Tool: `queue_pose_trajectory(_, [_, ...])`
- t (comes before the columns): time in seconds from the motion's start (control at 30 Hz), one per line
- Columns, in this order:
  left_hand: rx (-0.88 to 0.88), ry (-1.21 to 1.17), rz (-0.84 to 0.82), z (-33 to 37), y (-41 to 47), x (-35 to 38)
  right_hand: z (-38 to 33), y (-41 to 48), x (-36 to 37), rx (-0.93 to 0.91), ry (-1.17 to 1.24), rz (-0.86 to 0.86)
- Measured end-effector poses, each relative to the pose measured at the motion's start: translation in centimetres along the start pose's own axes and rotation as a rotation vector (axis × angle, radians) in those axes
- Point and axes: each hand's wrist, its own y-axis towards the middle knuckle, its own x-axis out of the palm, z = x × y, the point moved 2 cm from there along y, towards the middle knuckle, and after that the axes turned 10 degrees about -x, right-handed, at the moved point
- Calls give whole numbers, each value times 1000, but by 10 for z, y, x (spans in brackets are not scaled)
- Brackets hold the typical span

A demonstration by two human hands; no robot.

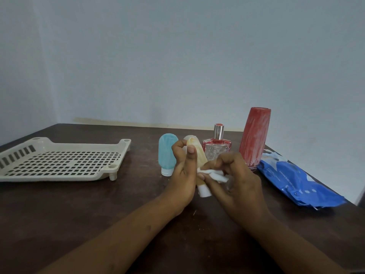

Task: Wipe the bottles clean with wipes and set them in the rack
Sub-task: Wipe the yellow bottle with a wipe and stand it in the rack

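At centre frame, with left hand (182, 171) gripping the pale yellow plastic squeeze bottle (199, 153) and right hand (237, 180) pinching the crumpled white wipe (216, 175), rub lengthwise, turning throughout.

White print on the blue wipes pack (300, 180) is too blurred to read.

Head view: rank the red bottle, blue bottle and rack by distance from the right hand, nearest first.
1. The red bottle, just behind the right hand.
2. The blue bottle, past the left hand.
3. The rack, far left.
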Motion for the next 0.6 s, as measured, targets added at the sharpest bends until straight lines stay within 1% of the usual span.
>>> queue_pose_trajectory(0.13, [-40, -42, 90, 0, 4, -2, 10, 2, -4, 126, 57, 88])
queue_pose_trajectory(0.2, [-92, -93, 104, -1, 8, -2, 17, 1, -7, 175, 28, 109])
queue_pose_trajectory(0.27, [-106, -124, 96, -2, 10, 0, 20, 1, -10, 208, 34, 153])
queue_pose_trajectory(0.33, [-72, -125, 104, -3, 11, -1, 17, 0, -9, 200, 62, 162])
queue_pose_trajectory(0.4, [-36, -118, 117, -5, 12, -3, 8, 0, -6, 141, 78, 102])
queue_pose_trajectory(0.5, [-32, -104, 132, -6, 11, -5, 0, 0, -3, 69, 74, 29])
queue_pose_trajectory(0.6, [-32, -96, 123, -2, 6, -1, 8, 0, -5, 120, 58, 62])
